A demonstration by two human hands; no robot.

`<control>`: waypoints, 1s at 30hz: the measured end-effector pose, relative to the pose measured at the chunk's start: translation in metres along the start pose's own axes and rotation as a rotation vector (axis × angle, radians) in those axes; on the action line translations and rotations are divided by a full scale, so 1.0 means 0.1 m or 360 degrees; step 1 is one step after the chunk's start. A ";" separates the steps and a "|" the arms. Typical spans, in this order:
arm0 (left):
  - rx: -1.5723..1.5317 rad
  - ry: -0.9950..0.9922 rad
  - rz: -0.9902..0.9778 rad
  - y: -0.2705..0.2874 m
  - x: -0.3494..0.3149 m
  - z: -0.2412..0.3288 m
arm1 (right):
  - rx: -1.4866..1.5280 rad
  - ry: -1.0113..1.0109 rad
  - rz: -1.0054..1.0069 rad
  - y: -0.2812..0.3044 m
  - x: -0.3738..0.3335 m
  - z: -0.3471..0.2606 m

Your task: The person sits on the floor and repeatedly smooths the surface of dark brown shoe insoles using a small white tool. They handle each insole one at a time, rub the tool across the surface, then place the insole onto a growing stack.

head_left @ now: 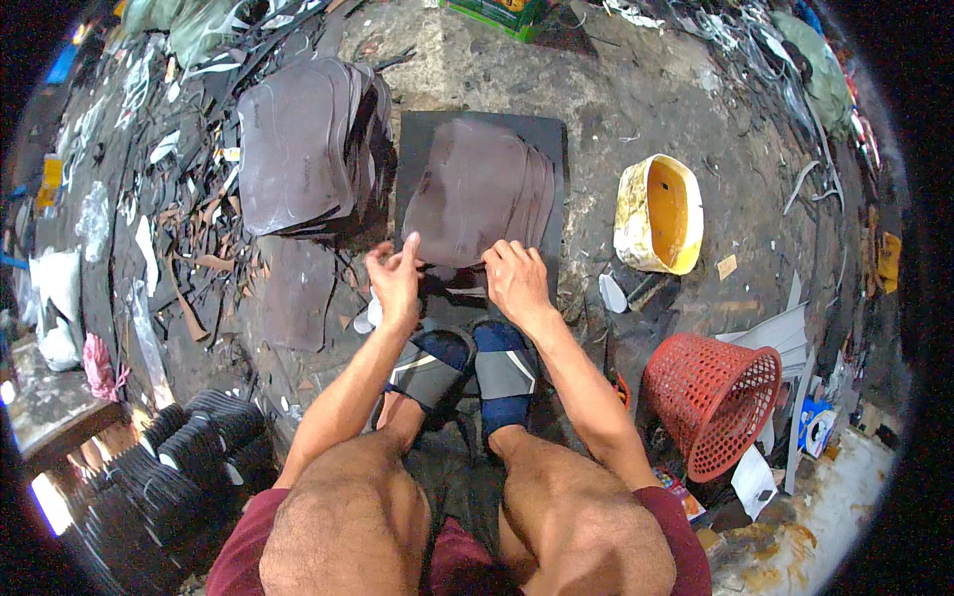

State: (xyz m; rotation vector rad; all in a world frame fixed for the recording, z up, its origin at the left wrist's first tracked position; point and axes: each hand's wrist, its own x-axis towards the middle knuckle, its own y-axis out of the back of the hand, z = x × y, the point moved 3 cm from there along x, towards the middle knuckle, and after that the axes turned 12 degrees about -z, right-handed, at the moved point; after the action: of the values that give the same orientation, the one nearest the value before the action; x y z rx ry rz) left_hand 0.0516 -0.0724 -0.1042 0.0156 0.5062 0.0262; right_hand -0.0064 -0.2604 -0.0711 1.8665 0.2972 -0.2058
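Observation:
A fanned stack of dark brown sheets with rounded corners [477,189] lies on a black square board [417,129] in front of my feet. The top sheet looks blurred by motion and bows slightly. My right hand [517,281] pinches the near edge of the sheet, its fingers curled over it. At the near left corner is my left hand [396,286], thumb and fingers apart, with the thumb beside the sheet's edge. To the left stands a taller pile of similar brown sheets [293,149], with faint outlines drawn on top.
A yellow-stained white tub [631,214] stands at the right, a red perforated basket [686,387] lies tipped nearer me. One brown sheet [298,298] lies flat on the floor. Scraps [184,233] litter the left side. Stacked black sole-shaped pieces [149,487] sit at the lower left.

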 end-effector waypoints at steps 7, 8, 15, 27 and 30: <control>0.0156 -0.0322 -0.0883 -0.31 -0.08 0.42 | 0.2006 -0.0632 0.0732 -0.11 -0.15 0.19; -0.0017 -0.0181 -0.0906 -0.32 -0.23 0.48 | 0.2721 -0.0365 0.0490 0.00 -0.10 0.22; -0.0649 0.0322 -0.0946 -0.07 -0.51 0.68 | 0.3206 -0.0360 -0.0036 0.43 -0.15 -0.01; 0.0148 -0.0205 -0.1208 0.02 -0.48 1.34 | 0.2417 -0.0385 0.0756 0.84 -0.58 -0.05; 0.1610 -0.0659 -0.1935 0.31 -0.67 2.06 | 0.0531 0.0015 0.0992 1.67 -0.64 -0.47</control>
State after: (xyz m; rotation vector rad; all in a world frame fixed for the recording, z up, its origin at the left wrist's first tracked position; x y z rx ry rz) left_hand 0.0920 -0.0455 0.1093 0.6846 0.0054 -1.3981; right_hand -0.0168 -0.2706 0.1134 2.1937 -0.3383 0.1927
